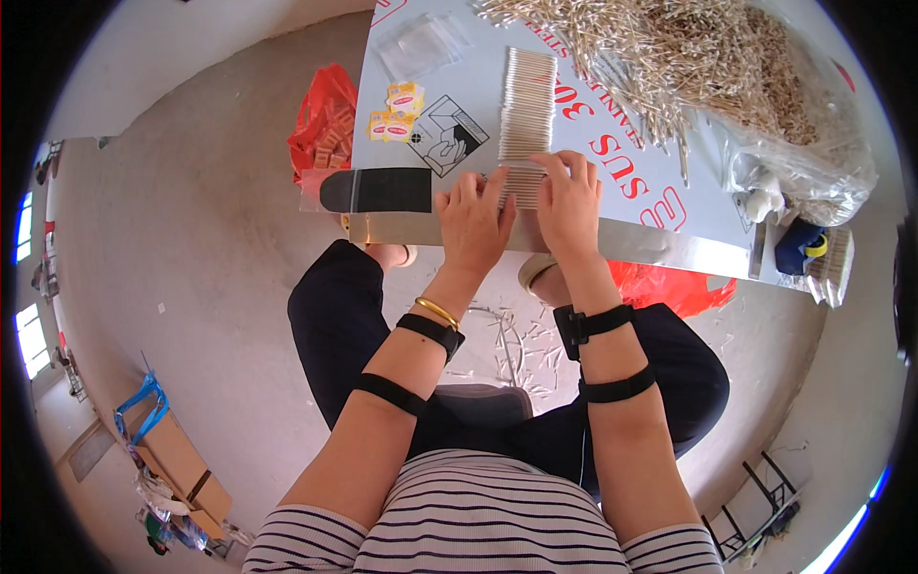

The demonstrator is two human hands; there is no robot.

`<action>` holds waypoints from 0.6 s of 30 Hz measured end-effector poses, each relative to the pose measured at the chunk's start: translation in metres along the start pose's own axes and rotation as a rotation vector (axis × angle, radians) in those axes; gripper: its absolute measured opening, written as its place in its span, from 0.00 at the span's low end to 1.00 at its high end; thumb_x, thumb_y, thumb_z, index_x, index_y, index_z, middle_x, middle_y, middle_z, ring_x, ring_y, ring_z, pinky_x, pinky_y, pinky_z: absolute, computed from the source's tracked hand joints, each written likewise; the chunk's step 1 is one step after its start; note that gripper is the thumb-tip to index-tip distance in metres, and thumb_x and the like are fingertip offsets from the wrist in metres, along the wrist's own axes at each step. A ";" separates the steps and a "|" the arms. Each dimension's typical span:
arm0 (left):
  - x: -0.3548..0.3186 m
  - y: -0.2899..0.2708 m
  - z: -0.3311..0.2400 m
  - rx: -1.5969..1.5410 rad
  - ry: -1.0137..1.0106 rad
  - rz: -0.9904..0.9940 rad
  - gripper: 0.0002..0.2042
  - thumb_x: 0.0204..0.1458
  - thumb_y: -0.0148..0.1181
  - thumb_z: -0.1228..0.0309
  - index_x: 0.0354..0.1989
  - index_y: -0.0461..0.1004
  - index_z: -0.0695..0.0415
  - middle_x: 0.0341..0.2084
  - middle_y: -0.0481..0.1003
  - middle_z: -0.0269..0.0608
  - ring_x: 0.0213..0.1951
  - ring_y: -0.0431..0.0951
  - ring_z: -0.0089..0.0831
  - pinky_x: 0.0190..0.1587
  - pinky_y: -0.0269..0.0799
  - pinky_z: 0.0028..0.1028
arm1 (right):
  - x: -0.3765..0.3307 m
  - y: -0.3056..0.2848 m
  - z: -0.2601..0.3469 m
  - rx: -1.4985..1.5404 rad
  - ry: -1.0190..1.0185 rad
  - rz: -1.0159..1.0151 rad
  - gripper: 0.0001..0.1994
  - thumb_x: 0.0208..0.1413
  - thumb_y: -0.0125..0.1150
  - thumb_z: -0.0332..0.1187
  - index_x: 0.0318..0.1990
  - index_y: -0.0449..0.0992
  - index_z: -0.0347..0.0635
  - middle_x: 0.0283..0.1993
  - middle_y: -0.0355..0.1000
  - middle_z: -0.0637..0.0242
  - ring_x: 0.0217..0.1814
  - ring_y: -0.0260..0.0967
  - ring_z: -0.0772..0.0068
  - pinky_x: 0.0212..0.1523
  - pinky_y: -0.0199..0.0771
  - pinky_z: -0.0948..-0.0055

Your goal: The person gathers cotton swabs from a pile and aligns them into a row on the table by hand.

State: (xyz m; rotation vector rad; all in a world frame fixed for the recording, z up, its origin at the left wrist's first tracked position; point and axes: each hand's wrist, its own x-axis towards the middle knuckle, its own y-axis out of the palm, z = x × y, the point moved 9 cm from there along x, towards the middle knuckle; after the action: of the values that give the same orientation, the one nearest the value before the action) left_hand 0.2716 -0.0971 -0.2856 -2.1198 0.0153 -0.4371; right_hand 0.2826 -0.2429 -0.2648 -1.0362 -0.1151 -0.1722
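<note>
the grey table (pixel 660 153) fills the upper middle of the frame, and a big loose heap of cotton swabs (pixel 688 48) with a clear bag (pixel 813 163) lies at the upper right. a red bag (pixel 325 115) stands on the floor at the upper left, beside small yellow packets (pixel 397 110). the row of swabs (pixel 526 115) runs up and down in the frame, each swab lying crosswise. its lower end is hidden under the left hand (pixel 473 225) and right hand (pixel 569 201); both grasp it at the table edge.
</note>
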 end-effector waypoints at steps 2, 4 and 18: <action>-0.001 -0.001 0.001 0.001 0.000 -0.007 0.21 0.59 0.63 0.61 0.60 0.75 0.49 0.38 0.70 0.39 0.43 0.73 0.37 0.45 0.58 0.41 | -0.007 -0.001 -0.004 0.031 0.011 0.013 0.18 0.62 0.55 0.25 0.58 0.77 0.50 0.60 0.70 0.60 0.62 0.66 0.54 0.61 0.66 0.53; -0.001 -0.002 0.002 -0.007 -0.005 -0.014 0.20 0.59 0.63 0.62 0.60 0.76 0.49 0.38 0.70 0.39 0.43 0.73 0.36 0.46 0.58 0.41 | -0.015 0.000 -0.006 0.059 0.024 0.024 0.20 0.63 0.53 0.26 0.62 0.75 0.49 0.63 0.70 0.58 0.64 0.66 0.53 0.63 0.65 0.53; 0.000 -0.003 -0.001 -0.008 0.018 -0.023 0.19 0.60 0.59 0.68 0.60 0.76 0.48 0.37 0.69 0.37 0.43 0.73 0.35 0.46 0.60 0.40 | -0.045 0.027 -0.001 -0.058 -0.081 0.017 0.34 0.69 0.52 0.40 0.77 0.53 0.32 0.81 0.49 0.46 0.85 0.42 0.47 0.82 0.42 0.48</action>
State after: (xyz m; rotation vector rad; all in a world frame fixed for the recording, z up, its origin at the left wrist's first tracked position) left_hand 0.2703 -0.0961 -0.2827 -2.1259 0.0030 -0.4705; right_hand 0.2442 -0.2270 -0.2959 -1.1015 -0.1754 -0.1185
